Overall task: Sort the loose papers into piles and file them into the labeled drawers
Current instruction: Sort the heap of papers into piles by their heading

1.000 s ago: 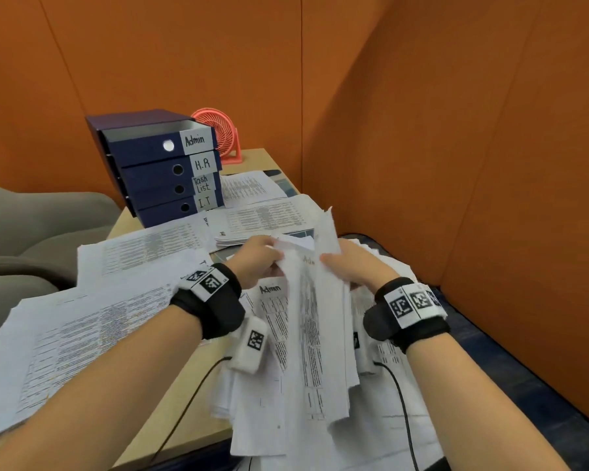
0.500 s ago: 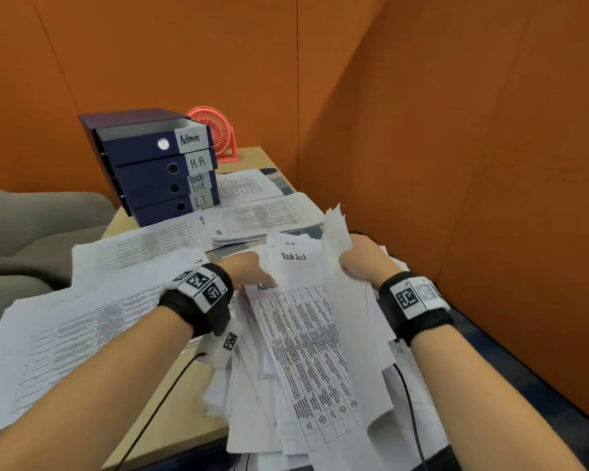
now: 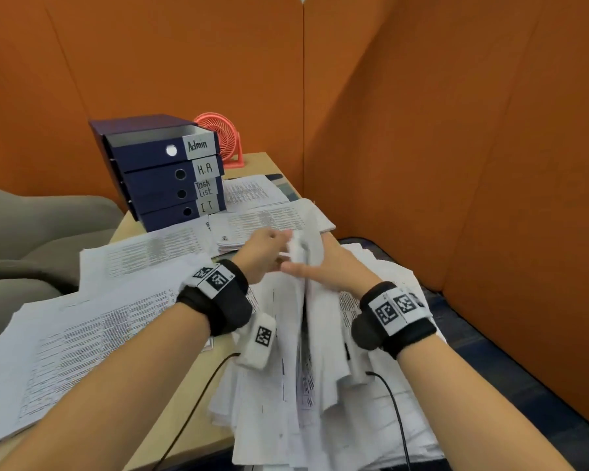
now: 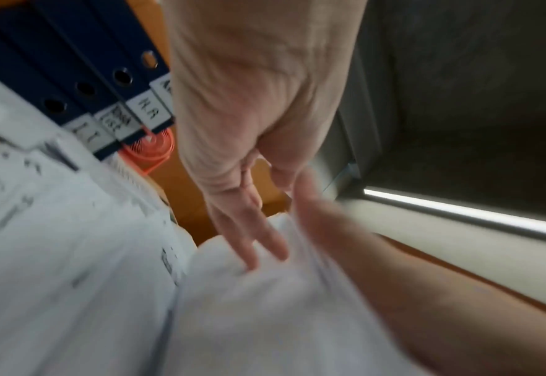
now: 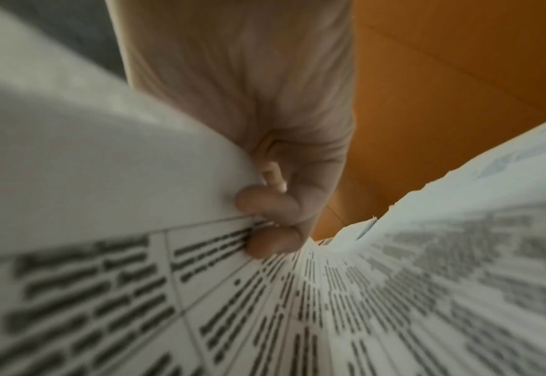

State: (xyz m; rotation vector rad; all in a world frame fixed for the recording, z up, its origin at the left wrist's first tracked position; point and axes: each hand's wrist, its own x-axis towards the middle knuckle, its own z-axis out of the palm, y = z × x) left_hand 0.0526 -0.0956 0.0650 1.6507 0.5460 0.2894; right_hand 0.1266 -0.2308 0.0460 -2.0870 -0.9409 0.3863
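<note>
A thick, fanned bundle of printed papers [image 3: 306, 351] hangs over the table's near right edge. My right hand [image 3: 323, 266] grips a raised batch of its sheets; in the right wrist view its curled fingers [image 5: 275, 203] pinch the printed pages [image 5: 297, 305]. My left hand [image 3: 269, 249] reaches into the bundle's top from the left. Its fingers [image 4: 249, 236] lie fairly straight against a white sheet [image 4: 265, 305], tips tucked into the fold. The blue drawer unit [image 3: 164, 171] stands at the back, labeled Admin, H.R, Task List and I.T. The Admin drawer is pulled out a little.
Flat piles of sorted sheets cover the wooden table [image 3: 198, 385]: a big pile near left [image 3: 92, 328], one behind it [image 3: 150, 253], two more before the drawers [image 3: 269, 219]. A coral fan [image 3: 221, 137] stands behind the unit. Orange partitions [image 3: 456, 164] close the right; a grey chair [image 3: 31, 232] sits left.
The sheets that lay spread with "Task List" showing are now gathered upright between my hands. My hands have come closer together at the bundle's top.
</note>
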